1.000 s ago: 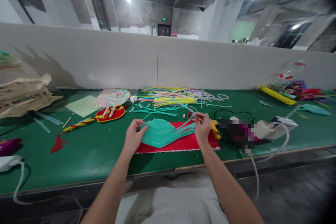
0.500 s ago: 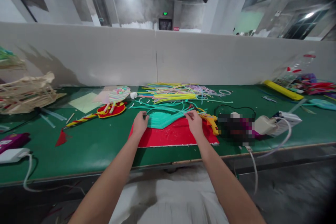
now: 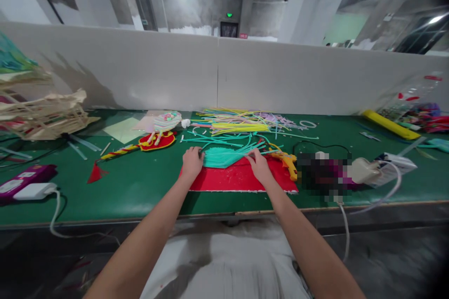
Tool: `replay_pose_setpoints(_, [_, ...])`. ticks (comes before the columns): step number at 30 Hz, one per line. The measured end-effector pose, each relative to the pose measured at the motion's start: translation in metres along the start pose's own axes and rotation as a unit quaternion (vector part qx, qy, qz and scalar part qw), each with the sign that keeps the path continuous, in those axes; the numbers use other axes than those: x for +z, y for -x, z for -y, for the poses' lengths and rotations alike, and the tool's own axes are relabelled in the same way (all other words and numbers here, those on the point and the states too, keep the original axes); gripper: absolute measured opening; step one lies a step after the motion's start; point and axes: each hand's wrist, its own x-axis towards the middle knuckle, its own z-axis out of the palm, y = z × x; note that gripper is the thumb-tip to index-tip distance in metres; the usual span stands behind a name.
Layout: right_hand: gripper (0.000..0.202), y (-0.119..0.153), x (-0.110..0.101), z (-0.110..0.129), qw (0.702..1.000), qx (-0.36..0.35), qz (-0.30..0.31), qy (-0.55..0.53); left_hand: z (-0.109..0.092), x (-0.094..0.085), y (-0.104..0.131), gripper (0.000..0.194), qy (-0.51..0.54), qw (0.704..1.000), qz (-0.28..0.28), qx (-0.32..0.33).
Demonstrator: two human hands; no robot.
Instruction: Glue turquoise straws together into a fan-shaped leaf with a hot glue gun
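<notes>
A flat teal piece [image 3: 219, 158] made of strips that look like pipe cleaners, laid side by side, rests on a red board [image 3: 228, 181]. My left hand [image 3: 192, 162] is at its left end, fingers curled closed against the edge; what lies between them is hidden. My right hand [image 3: 258, 164] pinches thin teal strip ends where they run out to the right of the piece. Loose teal strips [image 3: 224, 139] lie just behind. Close to my right hand, a yellow glue gun [image 3: 289, 166] lies on the board's right end.
Behind are yellow and lilac strips [image 3: 242, 127]. To the left lie a decorated red-and-yellow ornament [image 3: 157, 141] with a red tassel [image 3: 95, 174] and a wooden stick model [image 3: 45, 114]. A white adapter [image 3: 366, 170] with a cable and a yellow bar [image 3: 391, 124] are on the right.
The view has shifted, so the table's things sit farther right. A teal strand that arched above the piece now lies lower, along it. My left fingers are more curled.
</notes>
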Motion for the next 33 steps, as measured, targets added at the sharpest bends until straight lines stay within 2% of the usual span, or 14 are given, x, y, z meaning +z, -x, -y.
replay_pose_setpoints(4, [0.012, -0.001, 0.002, -0.004, 0.998, 0.029, -0.039, 0.041, -0.007, -0.001, 0.004, 0.019, -0.095, 0.995, -0.014, -0.031])
replay_pose_setpoints(11, [0.009, 0.000, 0.006, -0.008, 0.999, 0.020, -0.036, 0.030, -0.010, -0.006, 0.008, 0.019, -0.104, 0.994, 0.002, -0.039])
replay_pose_setpoints(18, [0.014, 0.008, 0.009, -0.004, 1.000, 0.007, -0.019, 0.014, -0.005, -0.017, 0.027, 0.017, -0.092, 0.994, -0.013, -0.058])
replay_pose_setpoints(23, [0.020, 0.013, 0.004, 0.005, 0.999, -0.046, -0.026, 0.003, 0.000, -0.024, 0.031, 0.024, 0.009, 0.996, -0.046, -0.071])
replay_pose_setpoints(27, [0.023, 0.018, -0.002, 0.017, 0.998, -0.061, -0.006, 0.001, 0.007, -0.033, 0.033, 0.024, 0.139, 0.985, -0.091, -0.038])
replay_pose_setpoints(30, [0.025, 0.021, -0.004, 0.022, 0.998, -0.057, 0.030, -0.011, 0.009, -0.040, 0.040, 0.021, 0.192, 0.979, -0.072, -0.011])
replay_pose_setpoints(33, [0.026, 0.024, -0.007, 0.021, 0.996, -0.054, 0.062, 0.014, 0.008, -0.046, 0.047, 0.018, 0.202, 0.979, -0.025, 0.027])
